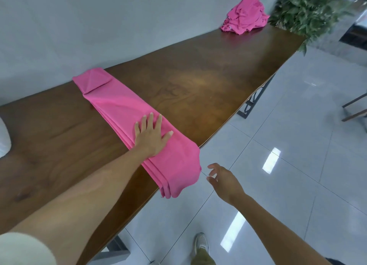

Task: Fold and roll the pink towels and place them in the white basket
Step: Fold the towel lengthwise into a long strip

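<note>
pink cloth, a towel (127,113) folded into a long narrow strip, lies across the brown wooden table (198,76) from the wall side to the near edge, where its end droops over the rim. its far end is turned back in a small flap. the left hand (152,134) lies flat on the strip near the table edge, fingers straight and spread, pressing down and gripping nothing. the right hand (222,180) hangs in the air off the table, just beside the drooping end, fingers loosely curled and holding nothing. a crumpled pile of pink towels (245,16) sits at the far end of the table, next to a leafy plant (309,8). a white rounded object (4,139) shows at the left edge, too cropped to identify.
</note>
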`<move>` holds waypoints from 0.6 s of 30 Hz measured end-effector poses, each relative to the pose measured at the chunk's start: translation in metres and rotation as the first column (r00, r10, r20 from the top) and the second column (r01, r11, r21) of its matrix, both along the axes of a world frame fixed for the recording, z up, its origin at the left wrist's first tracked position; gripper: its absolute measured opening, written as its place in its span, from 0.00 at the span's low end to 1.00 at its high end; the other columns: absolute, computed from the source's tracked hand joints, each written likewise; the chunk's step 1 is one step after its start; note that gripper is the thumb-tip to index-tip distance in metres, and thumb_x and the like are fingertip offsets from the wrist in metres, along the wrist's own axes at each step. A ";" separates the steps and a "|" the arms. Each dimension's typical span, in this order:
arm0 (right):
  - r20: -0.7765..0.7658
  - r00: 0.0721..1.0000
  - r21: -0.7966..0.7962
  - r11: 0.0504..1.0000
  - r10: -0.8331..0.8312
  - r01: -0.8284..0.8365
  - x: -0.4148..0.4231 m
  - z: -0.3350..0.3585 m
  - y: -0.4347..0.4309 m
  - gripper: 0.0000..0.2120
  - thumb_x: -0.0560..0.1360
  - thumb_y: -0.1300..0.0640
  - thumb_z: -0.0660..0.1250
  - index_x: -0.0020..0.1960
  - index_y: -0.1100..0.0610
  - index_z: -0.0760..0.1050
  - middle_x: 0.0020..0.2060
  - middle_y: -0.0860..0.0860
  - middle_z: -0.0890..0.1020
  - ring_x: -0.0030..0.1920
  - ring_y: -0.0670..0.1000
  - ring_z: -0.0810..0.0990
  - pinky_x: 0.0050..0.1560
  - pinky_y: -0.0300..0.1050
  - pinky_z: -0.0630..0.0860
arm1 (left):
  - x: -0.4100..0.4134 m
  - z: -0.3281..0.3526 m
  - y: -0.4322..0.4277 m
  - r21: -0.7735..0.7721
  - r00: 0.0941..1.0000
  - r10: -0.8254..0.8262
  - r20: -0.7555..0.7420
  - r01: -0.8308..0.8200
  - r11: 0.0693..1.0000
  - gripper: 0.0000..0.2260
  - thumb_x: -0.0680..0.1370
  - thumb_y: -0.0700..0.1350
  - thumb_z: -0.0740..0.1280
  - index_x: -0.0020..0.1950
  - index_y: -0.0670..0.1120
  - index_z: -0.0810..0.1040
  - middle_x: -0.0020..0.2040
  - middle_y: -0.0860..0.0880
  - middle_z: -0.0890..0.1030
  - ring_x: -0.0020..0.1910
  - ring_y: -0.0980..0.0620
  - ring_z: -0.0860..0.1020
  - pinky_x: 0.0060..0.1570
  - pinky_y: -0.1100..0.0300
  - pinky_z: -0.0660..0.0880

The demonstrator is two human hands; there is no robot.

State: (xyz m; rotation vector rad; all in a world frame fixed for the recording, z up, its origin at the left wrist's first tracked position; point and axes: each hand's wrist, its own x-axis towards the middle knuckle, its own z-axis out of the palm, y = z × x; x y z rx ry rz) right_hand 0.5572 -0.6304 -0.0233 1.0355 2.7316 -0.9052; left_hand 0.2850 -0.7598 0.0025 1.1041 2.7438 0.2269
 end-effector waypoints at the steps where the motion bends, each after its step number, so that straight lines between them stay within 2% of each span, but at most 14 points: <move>1: 0.026 1.000 -0.026 1.000 -0.001 0.001 -0.003 -0.007 0.008 0.17 0.82 0.53 0.64 0.70 0.49 0.69 0.59 0.47 0.79 0.53 0.46 0.77 0.56 0.42 0.76 | -0.001 -0.002 0.000 -0.005 1.000 -0.003 -0.016 0.003 1.000 0.35 0.81 0.68 0.43 0.84 0.50 0.42 0.83 0.44 0.42 0.82 0.41 0.41 0.78 0.38 0.42; 8: 0.077 0.991 -0.200 0.975 0.113 -0.096 -0.035 -0.052 0.034 0.22 0.81 0.61 0.66 0.72 0.47 0.69 0.62 0.50 0.75 0.57 0.51 0.79 0.54 0.43 0.76 | 0.003 -0.012 -0.002 -0.007 0.991 0.019 -0.129 -0.020 1.000 0.36 0.80 0.69 0.39 0.84 0.52 0.43 0.84 0.47 0.45 0.82 0.44 0.43 0.79 0.41 0.44; 11: 0.065 0.981 -0.224 0.961 0.180 -0.162 -0.047 -0.066 0.039 0.12 0.80 0.58 0.67 0.64 0.51 0.77 0.60 0.51 0.78 0.56 0.53 0.80 0.57 0.47 0.77 | 0.004 -0.012 -0.001 -0.020 0.989 0.031 -0.142 -0.034 0.999 0.37 0.79 0.70 0.37 0.83 0.53 0.42 0.84 0.48 0.45 0.82 0.45 0.43 0.80 0.42 0.44; 13: 0.071 0.978 -0.218 0.960 0.196 -0.177 -0.051 -0.073 0.042 0.08 0.80 0.56 0.67 0.58 0.54 0.80 0.56 0.51 0.81 0.52 0.52 0.81 0.54 0.48 0.78 | 0.004 -0.011 -0.002 -0.024 0.988 0.040 -0.146 -0.044 0.999 0.38 0.78 0.71 0.35 0.83 0.53 0.43 0.84 0.49 0.45 0.82 0.46 0.43 0.80 0.43 0.44; 18: 0.096 0.971 -0.231 0.953 0.221 -0.194 -0.046 -0.087 0.047 0.05 0.79 0.55 0.66 0.45 0.54 0.75 0.41 0.49 0.81 0.41 0.51 0.79 0.42 0.46 0.75 | 0.007 -0.007 -0.001 -0.018 0.989 0.052 -0.138 -0.055 0.998 0.39 0.77 0.72 0.36 0.83 0.54 0.44 0.84 0.50 0.45 0.82 0.47 0.43 0.80 0.44 0.44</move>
